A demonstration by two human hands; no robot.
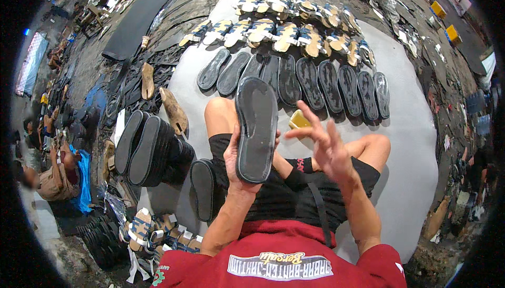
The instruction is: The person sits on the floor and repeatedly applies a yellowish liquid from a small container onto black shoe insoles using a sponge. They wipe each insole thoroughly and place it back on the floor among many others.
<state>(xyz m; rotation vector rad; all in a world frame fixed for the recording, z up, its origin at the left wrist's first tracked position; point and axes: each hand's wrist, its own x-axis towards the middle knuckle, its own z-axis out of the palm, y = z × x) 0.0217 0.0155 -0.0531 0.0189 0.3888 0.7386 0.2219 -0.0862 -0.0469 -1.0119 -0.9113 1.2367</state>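
Observation:
My left hand (232, 163) grips a black shoe sole (256, 130) by its lower sides, holding it upright with a raised rim and a grey inner face toward me. Some fingertips show at the sole's right edge. To the right, my right hand (327, 148) is raised with its fingers spread and nothing in it. A small yellow container (300, 120) lies just behind those fingers, partly hidden. Beyond the held sole runs a row of black soles (311, 84), several with shiny wet-looking patches.
Sandal uppers on tan insoles (286, 37) stand in rows at the far side of the grey mat (405, 146). At left are stacked black soles (146, 151), a single sole (202, 189) and two wooden shoe lasts (173, 110). More sandals (141, 229) lie near left. Other people sit far left.

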